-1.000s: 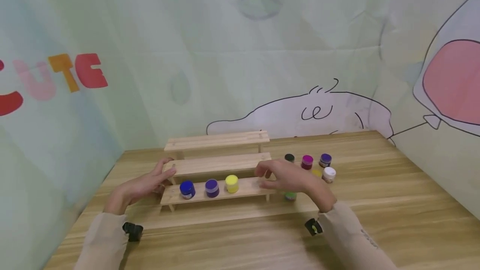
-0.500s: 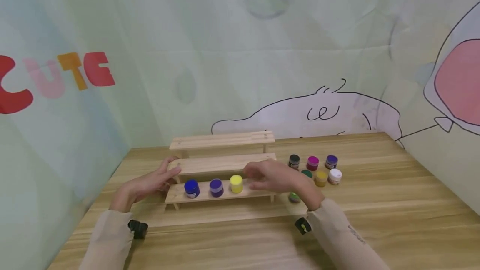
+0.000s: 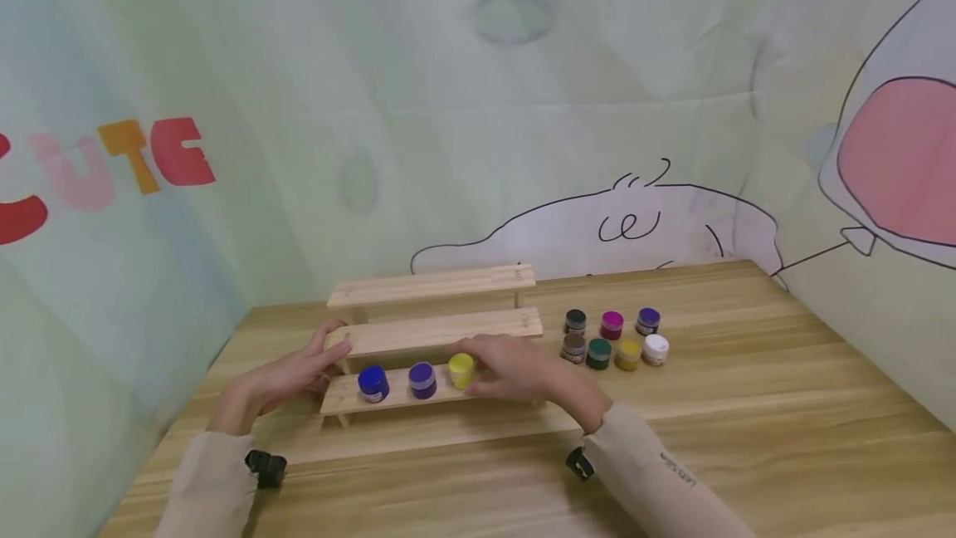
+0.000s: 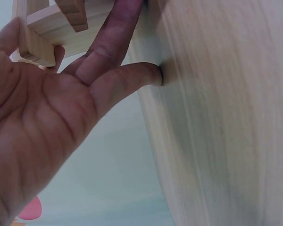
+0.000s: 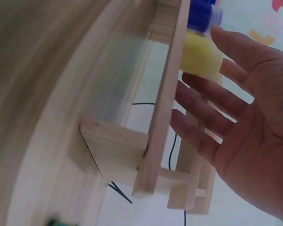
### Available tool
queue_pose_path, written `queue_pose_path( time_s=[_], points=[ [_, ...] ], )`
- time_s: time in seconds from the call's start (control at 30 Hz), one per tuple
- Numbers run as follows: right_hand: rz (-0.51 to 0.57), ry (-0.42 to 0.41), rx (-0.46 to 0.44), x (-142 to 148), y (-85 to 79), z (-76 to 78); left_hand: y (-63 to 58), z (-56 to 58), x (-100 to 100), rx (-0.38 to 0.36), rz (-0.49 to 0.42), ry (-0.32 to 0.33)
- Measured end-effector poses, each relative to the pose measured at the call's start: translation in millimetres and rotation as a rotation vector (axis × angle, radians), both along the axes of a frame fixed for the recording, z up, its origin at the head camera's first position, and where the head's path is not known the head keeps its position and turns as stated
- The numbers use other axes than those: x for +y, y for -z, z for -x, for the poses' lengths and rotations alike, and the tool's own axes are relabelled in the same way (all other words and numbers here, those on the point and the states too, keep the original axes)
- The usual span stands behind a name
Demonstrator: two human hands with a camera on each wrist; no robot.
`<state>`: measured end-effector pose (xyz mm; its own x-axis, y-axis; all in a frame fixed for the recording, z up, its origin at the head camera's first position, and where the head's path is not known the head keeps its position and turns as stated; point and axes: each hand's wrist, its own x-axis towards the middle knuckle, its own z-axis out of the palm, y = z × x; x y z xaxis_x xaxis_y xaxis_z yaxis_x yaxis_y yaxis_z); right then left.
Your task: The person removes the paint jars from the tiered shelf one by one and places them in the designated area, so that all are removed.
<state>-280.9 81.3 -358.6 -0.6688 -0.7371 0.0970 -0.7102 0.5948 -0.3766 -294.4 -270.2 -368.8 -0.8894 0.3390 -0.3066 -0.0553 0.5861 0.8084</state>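
Observation:
A three-step wooden display stand (image 3: 441, 332) stands on the table. My left hand (image 3: 291, 376) holds its left end at the middle step; in the left wrist view other fingers (image 4: 153, 73) reach down to the tabletop. On the lowest step sit a blue paint jar (image 3: 373, 384), a purple paint jar (image 3: 422, 380) and a yellow paint jar (image 3: 459, 372). My right hand (image 3: 515, 368) is at the yellow one, thumb and index finger on either side of it. The right wrist view has the yellow jar upright on the step, its far side hidden.
Right of the stand, several more paint jars stand in two rows, among them a magenta jar (image 3: 612, 325), a dark green jar (image 3: 599, 354) and a white jar (image 3: 656, 349). A printed curtain (image 3: 358, 106) hangs behind the wooden table (image 3: 747, 405).
My right hand has moved left along the lowest step to the yellow paint jar, uncovering jars on the table. My left hand stays at the stand's left end.

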Motion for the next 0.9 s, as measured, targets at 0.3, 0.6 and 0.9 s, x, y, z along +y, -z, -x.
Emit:
queue_pose_path(
  time_s=[0.3,0.6,0.9],
  points=[
    [-0.022,0.017,0.029,-6.0,5.4,-1.1,0.7,-2.5,-1.2,0.019,-0.015,0.009],
    [-0.014,0.024,0.013,-2.5,5.3,-1.8,-0.5,0.5,0.9,0.029,-0.028,0.029],
    [0.015,0.018,-0.001,-0.4,8.8,0.4,2.6,1.0,-1.5,0.022,-0.025,0.02]
  ],
)
